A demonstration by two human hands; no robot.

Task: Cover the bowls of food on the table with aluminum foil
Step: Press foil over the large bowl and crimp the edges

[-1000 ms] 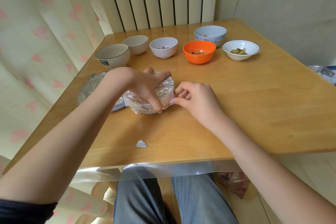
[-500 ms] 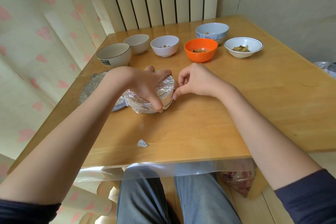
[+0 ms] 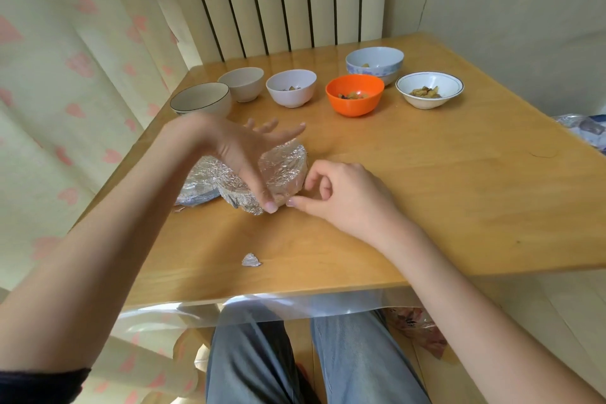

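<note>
Lifted since half a second ago, the left hand (image 3: 249, 154) now spreads its fingers above the round foil-wrapped bowl (image 3: 282, 174), only the thumb tip pressing the foil at the bowl's six o'clock edge. At three o'clock of that bowl, on the wooden table (image 3: 426, 193), the right hand (image 3: 341, 193) has dropped lower, its curled fingers pinching the foil rim.

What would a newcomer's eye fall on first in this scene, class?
First, the crinkled silver foil-wrapped bowl at the middle of the wooden table, with the left hand spread over it and the right hand pinching foil at its near edge. Next, the bright orange plastic bowl in the far row of uncovered bowls.
</note>
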